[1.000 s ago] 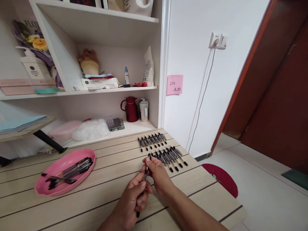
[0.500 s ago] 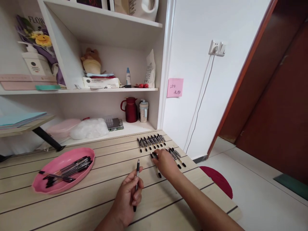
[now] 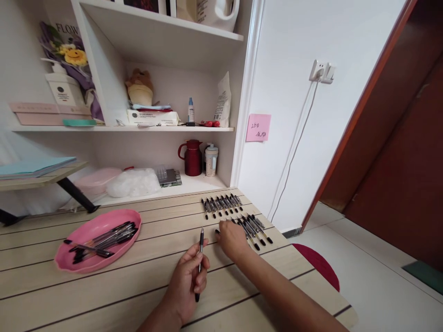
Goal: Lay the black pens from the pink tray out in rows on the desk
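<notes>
A clear-barrelled pen with black ends (image 3: 201, 242) stands nearly upright in my left hand (image 3: 190, 276), whose fingers are wrapped round it. My right hand (image 3: 233, 240) bends down over the left end of the nearer row of pens (image 3: 256, 230), fingers closed. At its fingertips a dark pen end (image 3: 217, 232) shows, and the hand hides the rest of that pen. Farther back lies another row of similar pens (image 3: 221, 205), side by side. To the left, a pink scalloped tray (image 3: 64, 265) holds a loose heap of pens (image 3: 110, 240).
Behind the slatted table (image 3: 145, 295) stands a white shelf unit (image 3: 166, 129) with a red jug (image 3: 193, 159), a cup (image 3: 211, 161) and a white plastic bag (image 3: 133, 183). A small raised stand (image 3: 78, 196) is at the left. The table's right edge borders the floor.
My right hand has shifted slightly and covers the pen that lay partly visible under it. More of the nearer row shows at its right. My left hand still holds its pen; the view has turned slightly left.
</notes>
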Demonstrator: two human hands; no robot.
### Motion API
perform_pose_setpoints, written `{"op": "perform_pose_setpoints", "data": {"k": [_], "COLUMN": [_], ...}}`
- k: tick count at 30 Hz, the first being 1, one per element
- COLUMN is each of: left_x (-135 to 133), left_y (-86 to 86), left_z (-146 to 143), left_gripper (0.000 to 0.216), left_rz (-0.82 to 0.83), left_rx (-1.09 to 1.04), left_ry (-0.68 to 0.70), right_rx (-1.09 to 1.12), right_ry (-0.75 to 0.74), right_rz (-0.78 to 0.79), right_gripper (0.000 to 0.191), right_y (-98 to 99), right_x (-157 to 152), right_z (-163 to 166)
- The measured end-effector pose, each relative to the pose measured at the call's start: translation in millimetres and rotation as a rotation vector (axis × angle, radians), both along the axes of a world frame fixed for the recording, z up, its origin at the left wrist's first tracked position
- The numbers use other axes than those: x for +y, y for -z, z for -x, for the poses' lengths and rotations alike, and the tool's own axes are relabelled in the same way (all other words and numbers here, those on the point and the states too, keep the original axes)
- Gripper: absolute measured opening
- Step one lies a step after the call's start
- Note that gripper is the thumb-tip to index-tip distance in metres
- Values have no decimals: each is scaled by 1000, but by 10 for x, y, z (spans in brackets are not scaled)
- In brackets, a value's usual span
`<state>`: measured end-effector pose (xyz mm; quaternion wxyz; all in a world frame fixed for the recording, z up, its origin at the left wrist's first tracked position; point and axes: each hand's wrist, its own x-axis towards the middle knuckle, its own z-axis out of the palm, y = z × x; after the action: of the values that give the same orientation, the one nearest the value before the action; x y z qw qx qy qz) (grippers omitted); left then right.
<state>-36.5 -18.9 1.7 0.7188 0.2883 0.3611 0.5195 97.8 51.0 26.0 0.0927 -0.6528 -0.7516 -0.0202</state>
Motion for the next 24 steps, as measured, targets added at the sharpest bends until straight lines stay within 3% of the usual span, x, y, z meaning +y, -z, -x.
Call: {"op": "perform_pose_setpoints", "data": {"k": [7, 14, 24], "left_x": [6, 48, 47], "left_y": [5, 4, -6], "left_z": [-32, -5, 0], "left_gripper": [38, 36, 35], "left_rz": [7, 6, 19], "left_rx": [-8, -4, 0], "left_ry": [0, -83, -100], "right_rx": [122, 112, -11], "right_ry": [145, -66, -48], "right_rz": [-12, 52, 50], "right_gripper": [22, 21, 22], "right_y": [-146, 13, 31], "right_x": [108, -41, 14], "right_z": [-307, 18, 121]}}
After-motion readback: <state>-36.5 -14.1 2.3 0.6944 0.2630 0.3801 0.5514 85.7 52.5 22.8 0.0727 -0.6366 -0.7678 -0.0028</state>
